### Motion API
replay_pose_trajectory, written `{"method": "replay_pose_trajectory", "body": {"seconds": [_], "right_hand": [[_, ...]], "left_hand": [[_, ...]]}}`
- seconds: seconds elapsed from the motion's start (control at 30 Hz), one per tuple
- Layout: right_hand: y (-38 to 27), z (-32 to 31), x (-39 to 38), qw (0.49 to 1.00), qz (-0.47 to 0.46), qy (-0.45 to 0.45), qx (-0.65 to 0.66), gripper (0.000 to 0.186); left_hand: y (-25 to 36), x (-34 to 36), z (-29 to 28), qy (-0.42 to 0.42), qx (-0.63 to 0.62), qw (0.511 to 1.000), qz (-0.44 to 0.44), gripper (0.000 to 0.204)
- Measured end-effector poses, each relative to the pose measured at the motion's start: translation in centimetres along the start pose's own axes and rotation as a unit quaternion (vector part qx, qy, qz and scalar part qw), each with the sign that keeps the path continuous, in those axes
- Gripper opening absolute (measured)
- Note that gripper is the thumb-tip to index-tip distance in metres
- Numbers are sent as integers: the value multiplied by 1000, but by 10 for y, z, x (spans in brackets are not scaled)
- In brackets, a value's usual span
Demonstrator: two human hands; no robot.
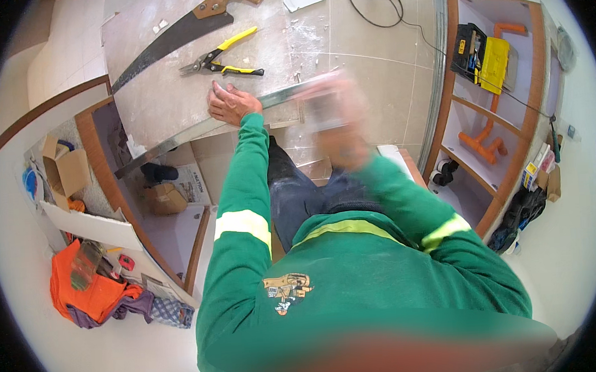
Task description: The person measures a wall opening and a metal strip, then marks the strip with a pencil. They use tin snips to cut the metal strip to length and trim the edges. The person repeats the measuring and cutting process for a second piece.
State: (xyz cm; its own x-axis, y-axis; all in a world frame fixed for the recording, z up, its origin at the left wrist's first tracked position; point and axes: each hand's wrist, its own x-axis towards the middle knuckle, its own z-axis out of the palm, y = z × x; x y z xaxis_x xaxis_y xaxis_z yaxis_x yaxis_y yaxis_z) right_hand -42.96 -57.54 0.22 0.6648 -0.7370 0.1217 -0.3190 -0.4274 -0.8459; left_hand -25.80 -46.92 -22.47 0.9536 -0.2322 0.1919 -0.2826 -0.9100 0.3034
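My left hand [232, 105] presses on a long metal strip [174, 142] laid slantwise over the dusty board [149, 106], its fingers spread and bent. My right hand [335, 123] is a motion blur at the strip's right end; its fingers and anything in them cannot be made out. Above my left hand lie tin snips with yellow-and-black grips [218, 59] and a handsaw with a wooden handle [195, 26]. My dark-trousered legs show below the board.
Open cabinets [185, 225] flank me, the left holding cardboard boxes [165, 197], the right [462, 103] a black-and-yellow toolbox [494, 61] and orange pipes [481, 146]. Orange clothing [74, 278] lies at lower left. A cable [397, 12] crosses the tiled floor [373, 74].
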Motion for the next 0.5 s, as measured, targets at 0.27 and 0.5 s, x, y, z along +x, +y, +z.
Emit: {"method": "replay_pose_trajectory", "body": {"seconds": [0.27, 0.5], "right_hand": [[9, 221, 37, 919, -129, -277, -250, 26], [40, -106, -9, 996, -49, -72, 24, 26]], "left_hand": [[-12, -13, -6, 40, -32, 998, 23, 42], [2, 0, -1, 18, 2, 1000, 3, 43]]}}
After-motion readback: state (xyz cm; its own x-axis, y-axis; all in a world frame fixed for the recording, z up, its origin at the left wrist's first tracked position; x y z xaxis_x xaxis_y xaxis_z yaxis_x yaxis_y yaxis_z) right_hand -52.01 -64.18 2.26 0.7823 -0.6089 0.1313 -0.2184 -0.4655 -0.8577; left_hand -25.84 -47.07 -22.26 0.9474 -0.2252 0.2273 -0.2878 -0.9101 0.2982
